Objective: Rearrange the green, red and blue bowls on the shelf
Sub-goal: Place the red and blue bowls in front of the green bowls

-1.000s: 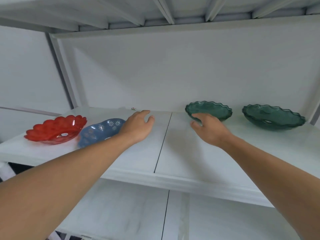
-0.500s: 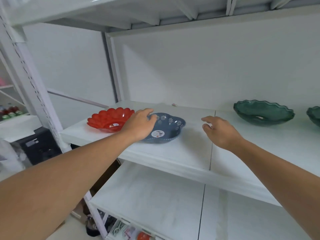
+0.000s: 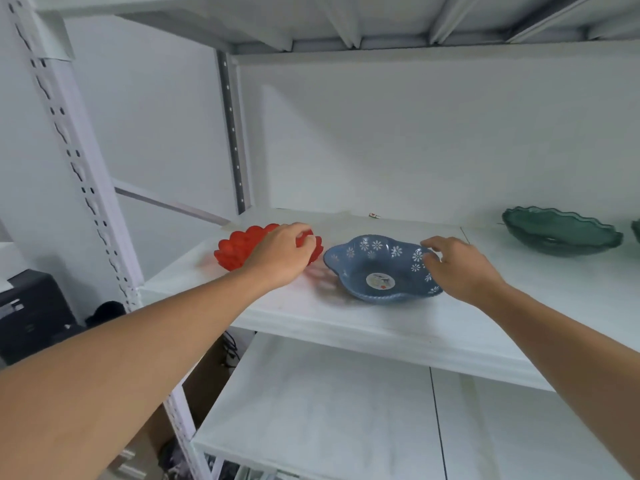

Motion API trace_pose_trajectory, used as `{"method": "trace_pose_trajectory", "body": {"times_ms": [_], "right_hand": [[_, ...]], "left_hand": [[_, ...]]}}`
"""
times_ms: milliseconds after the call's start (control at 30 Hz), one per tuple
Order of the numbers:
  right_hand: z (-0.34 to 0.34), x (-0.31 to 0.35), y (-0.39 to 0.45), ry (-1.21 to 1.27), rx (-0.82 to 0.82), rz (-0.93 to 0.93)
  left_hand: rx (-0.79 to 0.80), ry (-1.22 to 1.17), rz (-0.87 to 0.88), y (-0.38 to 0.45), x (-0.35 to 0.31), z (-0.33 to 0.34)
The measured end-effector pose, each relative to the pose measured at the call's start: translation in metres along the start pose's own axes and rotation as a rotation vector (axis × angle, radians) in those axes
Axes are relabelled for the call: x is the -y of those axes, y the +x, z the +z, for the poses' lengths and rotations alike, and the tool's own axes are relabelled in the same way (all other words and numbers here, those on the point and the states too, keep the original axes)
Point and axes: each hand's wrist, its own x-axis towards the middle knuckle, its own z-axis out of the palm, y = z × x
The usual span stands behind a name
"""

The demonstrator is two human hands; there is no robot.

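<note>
On the white shelf [image 3: 398, 327] a red scalloped bowl [image 3: 233, 249] sits at the left. My left hand [image 3: 282, 258] is curled over its right rim and grips it. To its right, a blue bowl [image 3: 377, 268] with white flowers and a sticker inside rests flat. My right hand [image 3: 459, 270] reaches its right rim with fingers spread, fingertips and thumb touching the edge. A green wavy-rimmed bowl [image 3: 557, 235] stands farther right, and the edge of a second green bowl [image 3: 636, 230] shows at the frame's right border.
A perforated white upright [image 3: 79, 174] stands at the left, with the upper shelf's underside [image 3: 346, 19] overhead. A lower white shelf [image 3: 329, 410] lies below. A dark device [image 3: 27, 313] sits off to the left. A small tag [image 3: 374, 215] lies at the back wall.
My view swung left. My left hand went from the blue bowl's rim over to the red bowl and closed on it. My right hand moved left to the blue bowl's right rim.
</note>
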Motion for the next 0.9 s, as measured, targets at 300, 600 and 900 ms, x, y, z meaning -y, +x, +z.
{"method": "trace_pose_trajectory", "body": {"times_ms": [300,600,900], "right_hand": [[0.002,0.007,0.014,0.009,-0.005,-0.024],[0.013,0.014,0.012,-0.034,-0.05,0.106],[0.028,0.033,-0.013,-0.149,-0.094,0.397]], "left_hand": [[-0.001,0.083,0.008,0.01,0.01,-0.006],[-0.056,0.067,-0.026,0.037,0.072,-0.043],[0.09,0.046,-0.027,0.069,0.157,-0.052]]}}
